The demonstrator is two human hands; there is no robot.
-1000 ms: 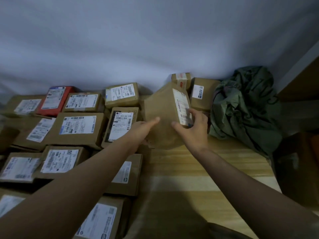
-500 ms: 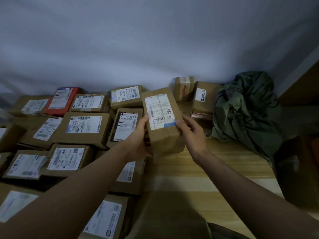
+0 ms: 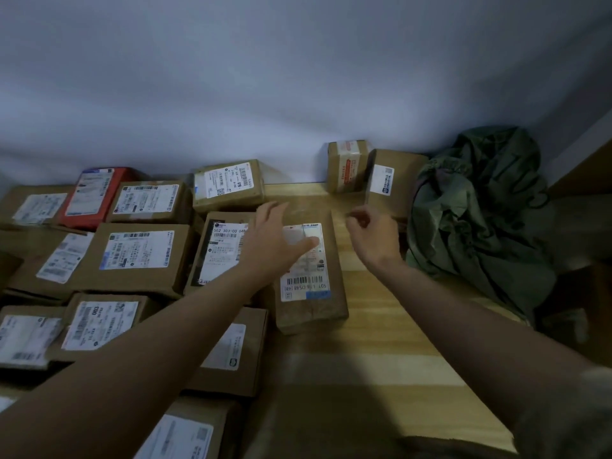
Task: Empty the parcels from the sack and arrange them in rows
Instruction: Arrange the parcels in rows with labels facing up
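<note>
Head view: 2 hands (image 3: 275, 240) (image 3: 372, 238), 1 sack (image 3: 480, 210).

Parcel (image 3: 309, 276) flat on table (image 3: 381, 326); hands, left (image 3: 276, 236), right (image 3: 372, 236), above, holding nothing.

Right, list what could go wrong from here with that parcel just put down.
1. The left hand lies over the parcel; it may nudge it out of line with the neighbouring box.
2. Two boxes by the wall stand on edge beside the green sack; reaching that way with the right hand could topple them.
3. The left forearm hangs above the near boxes and might drag one askew.
</note>
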